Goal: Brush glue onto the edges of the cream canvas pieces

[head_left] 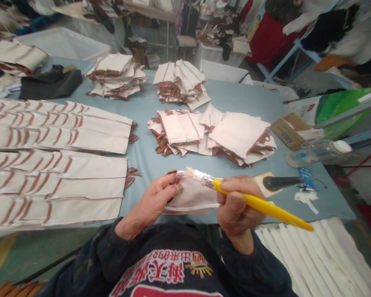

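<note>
My right hand (236, 204) is closed around the yellow handle of a paintbrush (253, 201). Its pale, clumped bristles lie over the far edge of a white fabric panel (198, 193) in front of me. At that panel's left corner, my left hand (156, 198) pinches the edge, where some brown trim shows. Just beyond my right hand is a cream-coloured object with a dark, rod-like end (281, 182); whether my hand touches it I cannot tell. Under the panel lie further pale layers, partly hidden by my hands.
Overlapping rows of white panels with brown edges (92, 169) cover the table's left. Several panel stacks (181, 80) stand farther back on the blue-grey tabletop (235, 93). At right are a cardboard box (292, 130) and a clear jar (321, 150). White strips (315, 251) lie below the table's right edge.
</note>
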The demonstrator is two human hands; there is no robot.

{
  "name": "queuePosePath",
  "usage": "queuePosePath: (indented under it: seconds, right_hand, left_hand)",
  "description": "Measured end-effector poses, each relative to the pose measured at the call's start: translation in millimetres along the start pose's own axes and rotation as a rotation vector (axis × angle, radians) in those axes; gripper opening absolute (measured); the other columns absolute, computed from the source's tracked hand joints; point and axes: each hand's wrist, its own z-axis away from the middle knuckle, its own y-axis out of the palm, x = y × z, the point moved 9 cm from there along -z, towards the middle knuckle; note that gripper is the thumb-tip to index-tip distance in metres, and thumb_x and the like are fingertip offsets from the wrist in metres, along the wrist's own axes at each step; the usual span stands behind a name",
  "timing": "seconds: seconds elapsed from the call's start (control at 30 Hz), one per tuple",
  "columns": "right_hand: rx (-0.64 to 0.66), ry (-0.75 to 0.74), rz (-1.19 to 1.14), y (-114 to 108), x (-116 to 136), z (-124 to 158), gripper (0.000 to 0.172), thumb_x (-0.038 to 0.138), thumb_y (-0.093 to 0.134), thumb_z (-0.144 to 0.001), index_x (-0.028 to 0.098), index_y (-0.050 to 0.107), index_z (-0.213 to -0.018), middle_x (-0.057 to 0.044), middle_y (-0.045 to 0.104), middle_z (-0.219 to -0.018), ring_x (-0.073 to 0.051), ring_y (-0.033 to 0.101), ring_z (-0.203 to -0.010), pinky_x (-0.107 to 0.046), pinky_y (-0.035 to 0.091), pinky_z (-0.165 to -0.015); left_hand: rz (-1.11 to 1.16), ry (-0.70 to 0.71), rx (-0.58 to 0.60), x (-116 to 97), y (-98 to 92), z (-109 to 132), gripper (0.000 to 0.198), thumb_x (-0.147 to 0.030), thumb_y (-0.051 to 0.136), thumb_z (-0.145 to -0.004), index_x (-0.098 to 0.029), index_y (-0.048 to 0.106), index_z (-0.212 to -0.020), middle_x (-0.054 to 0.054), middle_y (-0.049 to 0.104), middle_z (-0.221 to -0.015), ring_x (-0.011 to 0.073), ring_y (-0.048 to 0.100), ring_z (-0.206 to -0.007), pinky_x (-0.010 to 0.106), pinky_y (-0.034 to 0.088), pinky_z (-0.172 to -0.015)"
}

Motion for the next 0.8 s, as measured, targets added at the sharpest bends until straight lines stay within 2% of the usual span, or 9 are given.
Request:
queuePosePath:
  seconds: [0.1,0.2,0.37,0.53,0.6,0.67,0.8]
  right_hand:
    - [0.139,-0.165,0.089,11.8,14.2,1.8,0.03,0.041,0.052,-0.111,0.025,0.069,-0.091,0.002,0.068,-0.065,-0.016,0.069,-0.055,-0.029,0.059,-0.056]
    - [0.173,-0.268,0.189,13.9,15.9,1.3,0.028,0.037,0.051,-0.111,0.025,0.068,-0.093,0.001,0.073,-0.068,-0.017,0.073,-0.059,-0.028,0.061,-0.058]
    - [0.207,-0.32,0.245,5.3,17.3,1.0,0.025,0.036,0.052,-0.112,0.025,0.067,-0.094,0.002,0.073,-0.068,-0.016,0.072,-0.057,-0.028,0.059,-0.057]
    - [0.129,-0.308,0.309,-12.9,28.7,3.4,0.019,0.035,0.056,-0.11,0.024,0.068,-0.1,0.001,0.073,-0.07,-0.016,0.07,-0.057,-0.028,0.058,-0.058]
    - [0.142,-0.287,0.338,-7.7,32.3,5.2,0.018,0.033,0.055,-0.111,0.025,0.067,-0.1,0.001,0.074,-0.07,-0.016,0.071,-0.058,-0.027,0.058,-0.057]
    - [0.167,-0.274,0.339,3.4,36.9,7.9,0.019,0.03,0.051,-0.112,0.025,0.065,-0.1,0.001,0.074,-0.07,-0.015,0.072,-0.057,-0.026,0.058,-0.057]
    - [0.243,-0.244,0.257,26.5,45.9,16.9,0.022,0.031,0.046,-0.114,0.024,0.063,-0.102,0.001,0.075,-0.072,-0.014,0.071,-0.059,-0.026,0.059,-0.061]
  left_hand:
    - [0.054,-0.034,0.019,0.2,2.5,1.5,0.03,-0.047,0.067,-0.085,-0.02,0.054,-0.08,-0.006,0.044,-0.066,0.0095,0.032,-0.056,0.024,0.024,-0.052]
    - [0.084,-0.022,-0.008,-0.2,-0.2,2.5,0.035,-0.045,0.069,-0.085,-0.021,0.046,-0.073,-0.008,0.037,-0.062,0.0086,0.029,-0.054,0.023,0.021,-0.05]
    - [0.143,-0.022,-0.068,6.5,-2.9,2.2,0.034,-0.043,0.071,-0.083,-0.022,0.046,-0.074,-0.008,0.038,-0.063,0.0083,0.029,-0.053,0.022,0.022,-0.049]
    - [0.147,0.004,-0.121,8.9,-4.6,3.5,0.032,-0.043,0.069,-0.083,-0.021,0.048,-0.074,-0.008,0.039,-0.062,0.0085,0.029,-0.053,0.022,0.023,-0.049]
    - [0.074,0.045,-0.114,3.9,-2.4,4.0,0.03,-0.044,0.065,-0.088,-0.021,0.051,-0.075,-0.008,0.039,-0.062,0.0093,0.03,-0.053,0.023,0.023,-0.049]
    - [-0.08,0.115,-0.11,-5.6,1.2,4.9,0.027,-0.041,0.061,-0.092,-0.02,0.054,-0.077,-0.006,0.045,-0.066,0.011,0.036,-0.056,0.023,0.03,-0.051]
    - [-0.419,0.319,-0.115,-26.7,11.1,9.2,0.024,-0.03,0.049,-0.1,-0.019,0.062,-0.083,0.003,0.064,-0.083,0.018,0.057,-0.077,0.029,0.048,-0.072]
